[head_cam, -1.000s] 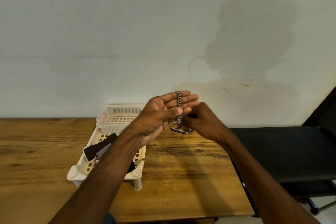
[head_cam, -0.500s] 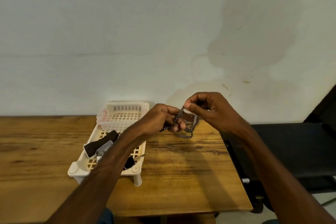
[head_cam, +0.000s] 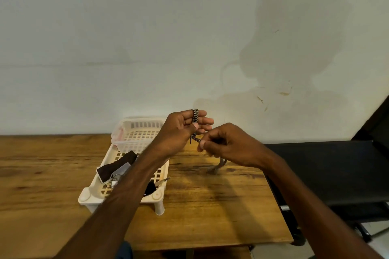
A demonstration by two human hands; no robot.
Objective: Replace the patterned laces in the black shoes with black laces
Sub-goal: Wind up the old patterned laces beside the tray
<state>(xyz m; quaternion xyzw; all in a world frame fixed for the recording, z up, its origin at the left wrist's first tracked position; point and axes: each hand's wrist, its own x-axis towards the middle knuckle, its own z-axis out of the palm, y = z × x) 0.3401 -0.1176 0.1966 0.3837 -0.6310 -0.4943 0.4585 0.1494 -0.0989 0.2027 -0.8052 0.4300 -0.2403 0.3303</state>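
Left hand (head_cam: 181, 130): raised in front of you, fingers half-curled, lace (head_cam: 195, 115) wound over them, thumb pressing it.
Right hand (head_cam: 228, 144): just beside the left, lower, thumb and forefinger pinching the lace.
Forearms: both reach forward, converging.

We're looking at a pale plaster wall (head_cam: 105, 38) filling most of the view, with a big darker damp-looking stain (head_cam: 294, 48) spreading on its right half and a few small yellowish marks near the stain's lower edge. A wooden bench (head_cam: 42, 185) with strong dark grain is running along the wall base, its right edge ending before a black flat surface (head_cam: 326, 170) sitting just beside it, slightly lower. A dark upright panel (head_cam: 376, 124) is rising at the far right. We're seeing light floor (head_cam: 379, 244) and part of a black wheeled base (head_cam: 362, 231) at bottom right. Light is looking soft and even, casting faint shadows on the bench.
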